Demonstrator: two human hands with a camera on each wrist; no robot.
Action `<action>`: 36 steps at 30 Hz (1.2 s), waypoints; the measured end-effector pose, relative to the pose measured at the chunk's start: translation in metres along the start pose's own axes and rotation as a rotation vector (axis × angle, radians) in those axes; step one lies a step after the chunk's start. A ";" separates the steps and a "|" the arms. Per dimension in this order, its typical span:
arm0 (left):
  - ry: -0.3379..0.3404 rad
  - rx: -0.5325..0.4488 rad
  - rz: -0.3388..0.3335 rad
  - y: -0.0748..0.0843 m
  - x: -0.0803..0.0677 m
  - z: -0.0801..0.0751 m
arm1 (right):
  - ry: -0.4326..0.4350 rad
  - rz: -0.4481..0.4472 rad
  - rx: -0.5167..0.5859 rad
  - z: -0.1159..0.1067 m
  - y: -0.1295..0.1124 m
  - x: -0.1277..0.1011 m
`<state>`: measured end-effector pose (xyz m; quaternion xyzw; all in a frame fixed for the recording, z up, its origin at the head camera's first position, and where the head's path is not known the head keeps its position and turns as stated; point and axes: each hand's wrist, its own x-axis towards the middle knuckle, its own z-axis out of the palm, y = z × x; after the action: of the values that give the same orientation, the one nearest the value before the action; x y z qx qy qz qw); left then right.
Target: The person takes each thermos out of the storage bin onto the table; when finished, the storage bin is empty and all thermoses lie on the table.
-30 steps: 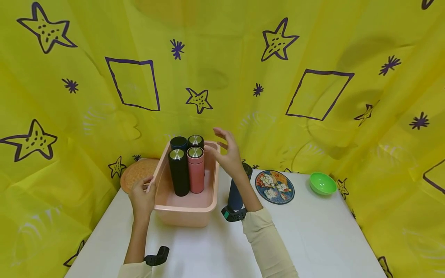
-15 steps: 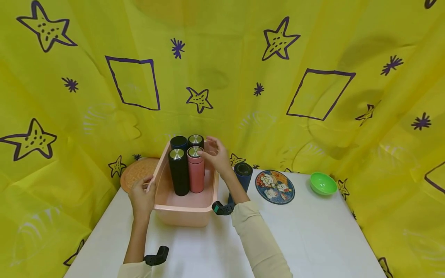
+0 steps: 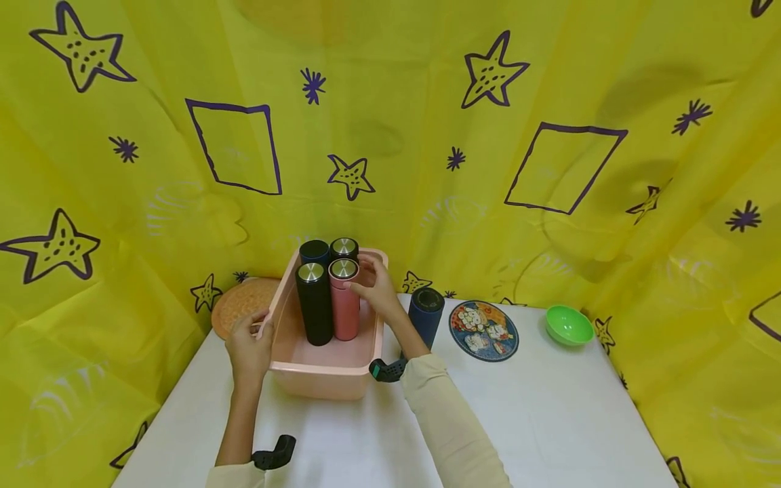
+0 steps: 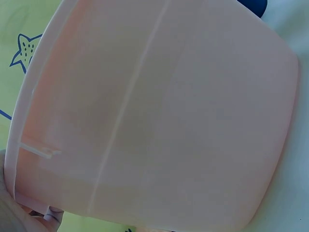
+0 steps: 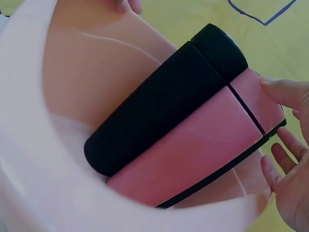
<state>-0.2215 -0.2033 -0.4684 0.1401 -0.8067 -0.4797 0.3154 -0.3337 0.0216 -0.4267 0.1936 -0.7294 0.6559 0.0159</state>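
A pale pink plastic tub (image 3: pixel 326 369) stands on the white table with several thermos flasks upright inside. My left hand (image 3: pixel 249 346) grips its left rim; in the left wrist view the tub's wall (image 4: pixel 154 116) fills most of the picture. My right hand (image 3: pixel 379 290) is at the top of the pink thermos flask (image 3: pixel 346 315), thumb on its cap side and fingers bent round behind. A black flask (image 5: pixel 159 106) leans close beside the pink one. Behind these two, a dark blue flask (image 3: pixel 314 251) and another black flask (image 3: pixel 344 246) show mostly their lids.
A navy flask (image 3: pixel 425 313) stands right of the tub, partly behind my right forearm. Farther right lie a round patterned mat (image 3: pixel 484 331) and a green bowl (image 3: pixel 569 324). A round tan board (image 3: pixel 241 305) sits left of the tub. A yellow curtain (image 3: pixel 390 135) surrounds the table.
My right hand has moved left and down from beside the tub's right rim onto the top of the pink thermos flask. The left hand keeps its hold on the rim.
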 end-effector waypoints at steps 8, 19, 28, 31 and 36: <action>-0.011 0.000 -0.008 0.002 -0.001 0.000 | -0.021 0.035 -0.090 0.006 -0.002 0.002; -0.005 -0.001 -0.031 0.004 0.000 -0.003 | -0.023 0.107 -0.170 0.016 -0.007 0.006; -0.004 -0.006 -0.036 0.004 -0.001 -0.002 | 0.002 0.152 -0.335 0.020 -0.006 0.009; 0.004 0.001 -0.023 0.004 -0.002 -0.002 | 0.018 0.158 -0.363 0.022 -0.005 0.008; 0.002 -0.001 -0.007 0.003 -0.002 -0.001 | 0.057 0.178 -0.383 0.022 -0.003 0.005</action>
<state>-0.2189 -0.2014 -0.4660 0.1433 -0.8057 -0.4811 0.3144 -0.3326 -0.0016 -0.4253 0.1030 -0.8542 0.5094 0.0151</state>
